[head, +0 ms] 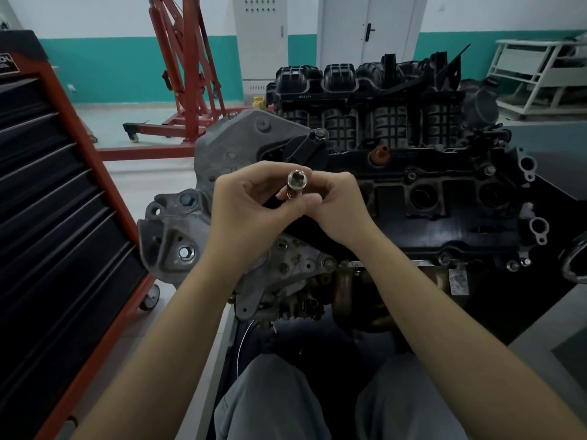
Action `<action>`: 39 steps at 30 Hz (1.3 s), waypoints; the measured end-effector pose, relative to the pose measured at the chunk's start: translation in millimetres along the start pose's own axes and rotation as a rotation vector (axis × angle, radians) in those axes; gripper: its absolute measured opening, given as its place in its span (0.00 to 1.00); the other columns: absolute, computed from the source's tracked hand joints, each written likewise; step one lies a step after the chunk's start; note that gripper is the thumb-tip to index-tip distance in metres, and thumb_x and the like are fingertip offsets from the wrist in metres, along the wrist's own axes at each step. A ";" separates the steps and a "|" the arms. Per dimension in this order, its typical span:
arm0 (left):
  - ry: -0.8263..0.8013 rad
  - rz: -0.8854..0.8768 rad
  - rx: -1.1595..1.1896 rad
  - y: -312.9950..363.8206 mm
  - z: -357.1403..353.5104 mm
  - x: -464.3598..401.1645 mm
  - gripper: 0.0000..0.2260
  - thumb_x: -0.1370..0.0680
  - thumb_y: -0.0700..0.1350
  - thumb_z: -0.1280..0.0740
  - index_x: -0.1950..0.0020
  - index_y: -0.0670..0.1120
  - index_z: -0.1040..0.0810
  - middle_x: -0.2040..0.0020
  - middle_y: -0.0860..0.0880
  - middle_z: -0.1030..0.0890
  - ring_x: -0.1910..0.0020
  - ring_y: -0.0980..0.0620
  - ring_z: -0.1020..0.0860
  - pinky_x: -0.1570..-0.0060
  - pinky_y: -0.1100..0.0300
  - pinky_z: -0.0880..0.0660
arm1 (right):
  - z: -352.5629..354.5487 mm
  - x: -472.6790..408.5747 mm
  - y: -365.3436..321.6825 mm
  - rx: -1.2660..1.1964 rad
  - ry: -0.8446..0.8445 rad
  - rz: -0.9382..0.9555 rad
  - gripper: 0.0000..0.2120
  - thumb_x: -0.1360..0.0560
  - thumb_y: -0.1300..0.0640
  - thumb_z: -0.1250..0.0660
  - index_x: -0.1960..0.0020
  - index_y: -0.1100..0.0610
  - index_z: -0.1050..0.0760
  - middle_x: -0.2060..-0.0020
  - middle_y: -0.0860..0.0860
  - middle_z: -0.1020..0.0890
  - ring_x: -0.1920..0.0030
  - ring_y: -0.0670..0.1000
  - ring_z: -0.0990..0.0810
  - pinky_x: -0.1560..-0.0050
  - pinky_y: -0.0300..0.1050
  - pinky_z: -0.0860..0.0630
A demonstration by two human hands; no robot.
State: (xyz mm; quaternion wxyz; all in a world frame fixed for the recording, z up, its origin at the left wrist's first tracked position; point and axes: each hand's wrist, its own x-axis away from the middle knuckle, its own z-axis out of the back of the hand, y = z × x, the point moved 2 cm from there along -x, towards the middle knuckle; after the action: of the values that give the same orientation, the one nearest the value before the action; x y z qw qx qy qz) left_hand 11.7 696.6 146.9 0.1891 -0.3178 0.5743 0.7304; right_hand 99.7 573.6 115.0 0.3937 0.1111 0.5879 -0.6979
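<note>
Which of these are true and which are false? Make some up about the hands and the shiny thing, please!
1. Both hands, the left hand and the right hand, hold a shiny metal socket. True.
2. The socket lies on the floor. False: it is held up in front of the engine.
3. A red crane stands behind the engine. True.
4. The tool chest is blue. False: the tool chest on the left is black with a red frame.
</note>
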 end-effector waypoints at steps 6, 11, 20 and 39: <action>0.066 -0.005 -0.006 -0.7 0.7 1.0 0.13 0.30 0.31 0.26 0.49 0.43 0.18 0.56 0.51 0.16 0.55 0.53 0.16 0.51 0.61 0.21 | -2.2 0.5 -2.3 0.001 -0.082 0.021 0.12 0.27 0.66 0.29 0.45 0.56 0.20 0.54 0.45 0.16 0.49 0.45 0.17 0.46 0.42 0.22; -0.022 -0.046 -0.061 -0.7 -0.8 2.4 0.14 0.31 0.32 0.25 0.47 0.41 0.18 0.54 0.46 0.16 0.52 0.50 0.17 0.49 0.56 0.21 | -1.0 0.1 -1.0 -0.007 -0.031 -0.005 0.09 0.30 0.66 0.28 0.52 0.55 0.19 0.59 0.45 0.16 0.54 0.45 0.16 0.49 0.42 0.22; 0.030 -0.056 -0.044 0.7 -1.4 3.0 0.15 0.30 0.32 0.26 0.47 0.45 0.19 0.54 0.53 0.16 0.54 0.55 0.16 0.51 0.62 0.21 | -3.0 0.8 -5.6 -0.009 -0.092 0.030 0.11 0.27 0.64 0.30 0.49 0.50 0.20 0.55 0.47 0.16 0.49 0.48 0.17 0.45 0.46 0.21; 0.108 -0.081 -0.169 1.6 -1.6 3.6 0.10 0.33 0.35 0.22 0.54 0.42 0.17 0.58 0.48 0.16 0.58 0.52 0.17 0.54 0.59 0.20 | -1.6 -0.9 1.7 0.036 -0.053 0.028 0.07 0.28 0.66 0.29 0.50 0.61 0.18 0.56 0.52 0.15 0.51 0.48 0.16 0.48 0.45 0.21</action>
State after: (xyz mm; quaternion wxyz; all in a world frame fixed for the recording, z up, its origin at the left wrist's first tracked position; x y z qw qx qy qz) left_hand 8.5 694.4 145.3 0.1599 -0.3943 0.5068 0.7498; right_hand 101.0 575.4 113.8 0.4166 0.1078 0.5629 -0.7057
